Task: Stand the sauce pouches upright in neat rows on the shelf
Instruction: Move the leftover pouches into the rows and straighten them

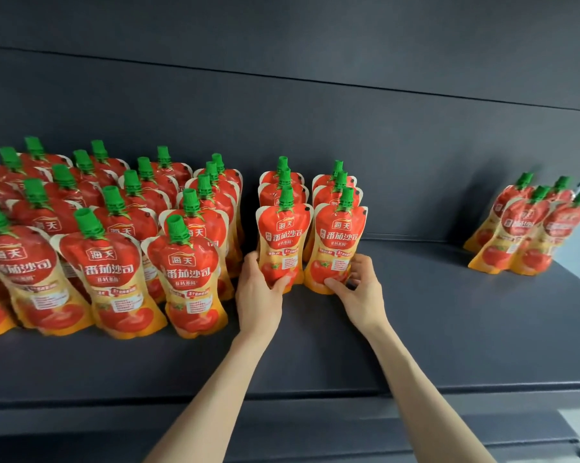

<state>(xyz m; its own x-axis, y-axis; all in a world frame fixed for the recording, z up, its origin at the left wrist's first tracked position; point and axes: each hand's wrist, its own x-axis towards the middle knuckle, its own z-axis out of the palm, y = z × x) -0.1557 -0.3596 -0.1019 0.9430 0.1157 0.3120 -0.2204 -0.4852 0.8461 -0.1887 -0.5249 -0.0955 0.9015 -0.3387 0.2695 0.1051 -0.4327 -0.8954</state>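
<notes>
Two front pouches [283, 238] partly hidden by left hand [256, 290], right hand [360, 290].

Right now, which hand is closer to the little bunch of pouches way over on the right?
Right. The right hand grips a middle pouch, left of that bunch across bare shelf; the left hand grips the next pouch, farther left.

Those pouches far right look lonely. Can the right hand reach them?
Probably yes: only bare shelf lies between the right hand and those far pouches, though it grips another pouch now.
</notes>
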